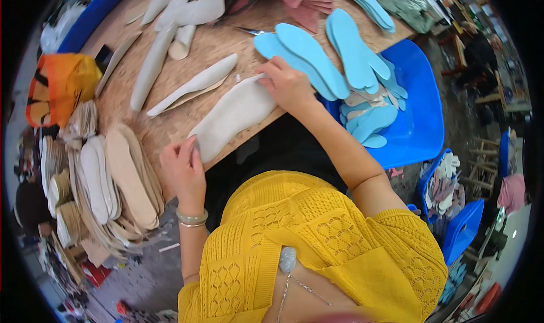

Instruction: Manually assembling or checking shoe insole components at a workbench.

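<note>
A whitish shoe insole [235,114] lies slantwise along the near edge of the wooden table, gripped at both ends. My left hand [184,167] pinches its lower left end between thumb and fingers. At the upper right end, my right hand [286,85] has its fingers closed on the rim. Just beyond it rests another pale insole piece [195,85] with a tan layer showing under its edge. Light blue insoles [306,57] lie in a pair to the right of my right hand, beside a pointed metal tool [249,31] that is partly covered.
A blue plastic bin [416,119] with blue and whitish insoles stands off the table's right edge. Stacks of beige insoles [133,176] sit left of my left hand. Reddish fabric pieces [300,3] lie at the back; an orange bag [71,85] is far left.
</note>
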### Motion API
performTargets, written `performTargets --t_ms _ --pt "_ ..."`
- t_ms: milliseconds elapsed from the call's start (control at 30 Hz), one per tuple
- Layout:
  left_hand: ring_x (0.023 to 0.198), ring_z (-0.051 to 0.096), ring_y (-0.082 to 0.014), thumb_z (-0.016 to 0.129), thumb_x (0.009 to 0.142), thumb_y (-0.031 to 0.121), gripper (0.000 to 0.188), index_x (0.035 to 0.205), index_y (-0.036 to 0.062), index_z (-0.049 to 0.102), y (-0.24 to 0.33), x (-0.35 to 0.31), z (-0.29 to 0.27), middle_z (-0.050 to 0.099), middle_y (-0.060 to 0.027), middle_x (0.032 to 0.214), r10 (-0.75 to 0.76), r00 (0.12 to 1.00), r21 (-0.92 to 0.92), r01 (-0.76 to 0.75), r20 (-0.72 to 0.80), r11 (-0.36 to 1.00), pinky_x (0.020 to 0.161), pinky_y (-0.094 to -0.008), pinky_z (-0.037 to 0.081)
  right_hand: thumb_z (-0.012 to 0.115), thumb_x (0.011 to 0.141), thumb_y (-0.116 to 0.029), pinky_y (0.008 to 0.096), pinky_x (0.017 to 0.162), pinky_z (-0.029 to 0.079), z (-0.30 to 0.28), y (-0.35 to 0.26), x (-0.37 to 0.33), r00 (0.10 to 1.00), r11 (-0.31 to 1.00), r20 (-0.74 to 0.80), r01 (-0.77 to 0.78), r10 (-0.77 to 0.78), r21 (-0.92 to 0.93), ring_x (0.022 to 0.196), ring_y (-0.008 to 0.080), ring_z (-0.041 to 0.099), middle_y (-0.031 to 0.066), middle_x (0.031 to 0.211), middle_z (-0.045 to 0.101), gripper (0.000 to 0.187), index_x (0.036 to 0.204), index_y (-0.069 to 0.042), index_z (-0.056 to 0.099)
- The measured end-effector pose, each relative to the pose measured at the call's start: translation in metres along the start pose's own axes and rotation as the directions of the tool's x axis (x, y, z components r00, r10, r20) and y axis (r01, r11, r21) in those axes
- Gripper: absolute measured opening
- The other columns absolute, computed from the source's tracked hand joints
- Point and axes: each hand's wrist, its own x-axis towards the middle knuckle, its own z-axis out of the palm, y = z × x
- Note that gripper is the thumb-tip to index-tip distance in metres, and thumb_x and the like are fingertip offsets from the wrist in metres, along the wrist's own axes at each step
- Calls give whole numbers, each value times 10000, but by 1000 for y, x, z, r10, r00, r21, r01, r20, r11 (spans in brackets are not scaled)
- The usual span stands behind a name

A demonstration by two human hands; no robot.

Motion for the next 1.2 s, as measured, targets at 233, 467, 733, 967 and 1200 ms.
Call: performTargets --t_ms 233,467,733,967,1200 --pt "994 566 -278 623 743 -48 275 986 69 676 -1 -1 8 623 -68 1016 170 986 -83 -169 -3 982 863 -397 448 748 718 -86 397 868 492 -12 -3 0 997 997 -32 69 -70 -37 1044 320 579 107 1043 611 275 980 -73 667" --pt "1003 583 -282 612 778 -42 264 1015 59 666 -3 -4 6 630 -85 1036 137 990 -135 -133 23 982 888 -404 455 619 846 -500 577 1096 250 -2 -59 -27 818 952 523 303 -239 -38 1385 331 344 81 1487 408 585 1322 -168 543" --pt "1077 574 -277 654 847 101 239 1081 56 643 -4 -12 8 631 -89 1110 168 986 -87 -167 4 982 986 -430 412 741 806 -191 423 934 471 -35 -3 15 991 994 -69 113 -113 3 1127 314 584 168 1170 634 398 1152 -29 627" --pt "1099 566 -252 676 852 160 238 1071 74 643 -3 -12 7 628 -65 1131 187 982 -48 -186 6 981 1009 -429 380 661 869 -333 430 850 488 -49 68 26 988 848 89 -61 126 -526 1010 371 590 191 1123 631 486 1226 -21 557" --pt "1120 566 -240 673 858 160 240 1082 76 656 -5 -15 4 629 -61 1162 184 983 -42 -183 26 982 1021 -419 367 566 892 -182 499 742 507 -66 65 46 931 827 149 -214 334 -520 845 406 641 228 924 671 474 1349 -99 474"
